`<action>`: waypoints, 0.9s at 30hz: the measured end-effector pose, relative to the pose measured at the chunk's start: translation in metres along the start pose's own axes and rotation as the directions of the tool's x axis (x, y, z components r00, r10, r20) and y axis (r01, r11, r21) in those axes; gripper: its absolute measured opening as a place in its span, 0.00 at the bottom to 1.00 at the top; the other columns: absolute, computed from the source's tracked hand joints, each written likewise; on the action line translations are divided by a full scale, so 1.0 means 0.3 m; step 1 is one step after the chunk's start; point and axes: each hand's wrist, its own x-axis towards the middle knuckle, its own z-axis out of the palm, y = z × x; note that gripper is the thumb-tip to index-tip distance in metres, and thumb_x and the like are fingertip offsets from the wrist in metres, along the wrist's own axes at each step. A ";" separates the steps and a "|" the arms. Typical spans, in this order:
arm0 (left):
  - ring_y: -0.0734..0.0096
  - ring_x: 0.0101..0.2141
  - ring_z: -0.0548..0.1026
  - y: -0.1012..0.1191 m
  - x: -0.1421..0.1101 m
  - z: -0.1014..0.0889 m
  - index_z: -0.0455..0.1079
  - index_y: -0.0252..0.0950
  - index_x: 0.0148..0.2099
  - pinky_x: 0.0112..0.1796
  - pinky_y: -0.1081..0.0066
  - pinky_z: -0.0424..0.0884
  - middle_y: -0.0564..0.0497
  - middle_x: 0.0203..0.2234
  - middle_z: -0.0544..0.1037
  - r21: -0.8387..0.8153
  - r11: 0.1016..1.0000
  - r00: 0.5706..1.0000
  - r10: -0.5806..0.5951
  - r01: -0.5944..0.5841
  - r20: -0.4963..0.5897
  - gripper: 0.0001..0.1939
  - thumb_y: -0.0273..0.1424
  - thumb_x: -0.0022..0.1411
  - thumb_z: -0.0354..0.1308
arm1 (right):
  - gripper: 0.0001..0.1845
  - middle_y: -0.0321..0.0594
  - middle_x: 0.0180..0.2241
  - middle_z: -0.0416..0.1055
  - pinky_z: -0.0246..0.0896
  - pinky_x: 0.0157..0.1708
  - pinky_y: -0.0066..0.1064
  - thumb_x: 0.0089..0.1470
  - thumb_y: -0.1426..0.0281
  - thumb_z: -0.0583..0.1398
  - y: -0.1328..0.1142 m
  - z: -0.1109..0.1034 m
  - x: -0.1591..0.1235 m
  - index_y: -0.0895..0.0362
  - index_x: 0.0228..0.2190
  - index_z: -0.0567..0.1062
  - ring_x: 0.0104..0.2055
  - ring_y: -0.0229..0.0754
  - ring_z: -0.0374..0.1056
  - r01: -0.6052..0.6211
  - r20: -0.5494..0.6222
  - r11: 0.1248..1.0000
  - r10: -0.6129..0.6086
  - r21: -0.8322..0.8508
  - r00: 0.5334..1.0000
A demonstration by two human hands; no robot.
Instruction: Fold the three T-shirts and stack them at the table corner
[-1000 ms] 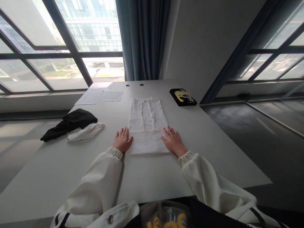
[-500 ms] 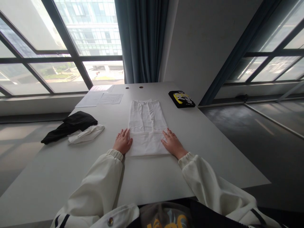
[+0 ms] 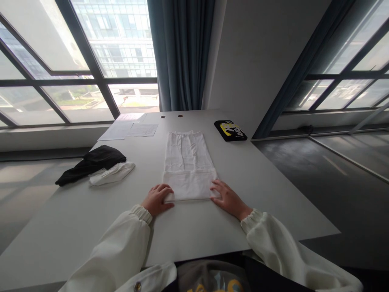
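Note:
A white garment (image 3: 191,162), folded into a long flat rectangle, lies on the table in front of me. Its near end is doubled over into a smooth band, while wrinkles run along the far part. At the near left corner rests my left hand (image 3: 158,198), fingers on the cloth and thumb apart by the near edge. My right hand (image 3: 227,198) touches the near right corner, its fingers spread and the thumb close to the fold. Cloth shows in the gap between thumb and fingers of both hands; whatever lies under the fingertips is hidden.
On the white table (image 3: 188,231), a black cloth (image 3: 94,162) and a crumpled white cloth (image 3: 112,174) lie at left. Paper sheets (image 3: 142,129) are at the far left. A folded black garment with yellow print (image 3: 230,130) sits at the far right.
Both hands have slid toward me, from the sides of the folded band to its near corners. The thumbs now lie by the near edge. The garment keeps its folded shape.

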 end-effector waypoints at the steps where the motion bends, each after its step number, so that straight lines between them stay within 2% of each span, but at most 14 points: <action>1: 0.51 0.58 0.72 0.004 -0.010 -0.005 0.75 0.47 0.55 0.59 0.51 0.69 0.46 0.58 0.76 -0.010 1.000 1.000 0.011 -0.011 0.028 0.21 0.45 0.62 0.66 | 0.18 0.51 0.65 0.68 0.60 0.68 0.51 0.61 0.65 0.64 0.003 -0.006 -0.015 0.55 0.52 0.79 0.69 0.54 0.62 0.014 0.016 0.999 -0.014 0.029 1.000; 4: 0.54 0.57 0.74 0.002 -0.024 -0.012 0.76 0.47 0.54 0.58 0.53 0.70 0.47 0.57 0.77 -0.032 0.999 1.000 0.018 -0.018 0.015 0.16 0.40 0.65 0.62 | 0.14 0.49 0.61 0.72 0.64 0.65 0.49 0.64 0.70 0.60 0.013 -0.019 -0.041 0.54 0.50 0.80 0.64 0.51 0.68 0.038 0.001 0.998 -0.038 0.057 0.999; 6: 0.56 0.55 0.75 -0.002 -0.023 -0.014 0.76 0.45 0.54 0.58 0.55 0.71 0.46 0.55 0.78 -0.043 0.998 0.999 0.037 -0.039 -0.025 0.15 0.35 0.67 0.58 | 0.16 0.47 0.57 0.75 0.67 0.63 0.48 0.65 0.75 0.56 0.018 -0.024 -0.043 0.53 0.48 0.80 0.60 0.49 0.71 0.052 -0.030 0.999 -0.051 0.016 0.998; 9: 0.58 0.54 0.76 0.000 -0.019 -0.015 0.76 0.43 0.55 0.58 0.57 0.72 0.47 0.54 0.79 -0.032 0.998 0.997 0.048 -0.051 -0.066 0.22 0.24 0.61 0.54 | 0.23 0.46 0.52 0.77 0.67 0.61 0.48 0.62 0.81 0.52 0.019 -0.027 -0.036 0.53 0.49 0.80 0.55 0.48 0.72 0.053 -0.064 0.997 -0.057 -0.062 0.996; 12: 0.58 0.54 0.77 0.014 -0.019 -0.019 0.76 0.44 0.55 0.57 0.57 0.73 0.47 0.53 0.80 -0.001 1.000 0.997 0.031 -0.031 -0.070 0.28 0.20 0.54 0.53 | 0.25 0.46 0.51 0.77 0.68 0.61 0.48 0.58 0.83 0.53 0.018 -0.033 -0.032 0.54 0.50 0.80 0.55 0.48 0.71 0.050 -0.083 0.996 -0.056 -0.071 0.995; 18: 0.58 0.51 0.79 0.013 -0.034 -0.021 0.76 0.42 0.50 0.54 0.56 0.74 0.47 0.49 0.82 0.067 0.996 0.993 -0.050 0.057 -0.109 0.25 0.20 0.54 0.51 | 0.19 0.45 0.49 0.78 0.70 0.57 0.46 0.60 0.79 0.56 0.026 -0.043 -0.038 0.52 0.45 0.82 0.53 0.49 0.72 0.081 -0.082 0.997 -0.082 -0.021 0.993; 22: 0.58 0.56 0.76 -0.004 -0.054 -0.018 0.75 0.43 0.56 0.59 0.56 0.72 0.47 0.55 0.80 0.009 1.000 0.995 -0.005 0.006 -0.102 0.26 0.25 0.55 0.55 | 0.19 0.45 0.49 0.78 0.70 0.57 0.45 0.60 0.78 0.57 0.036 -0.042 -0.039 0.51 0.46 0.83 0.54 0.48 0.73 0.082 -0.083 0.997 -0.082 -0.010 0.993; 27: 0.56 0.55 0.76 0.011 -0.051 -0.027 0.78 0.44 0.50 0.56 0.54 0.72 0.46 0.53 0.81 0.049 0.999 0.995 -0.018 0.023 -0.101 0.14 0.33 0.65 0.56 | 0.19 0.45 0.49 0.79 0.69 0.58 0.46 0.59 0.79 0.58 0.044 -0.040 -0.034 0.52 0.45 0.84 0.53 0.49 0.73 0.075 -0.096 0.997 -0.075 -0.006 0.993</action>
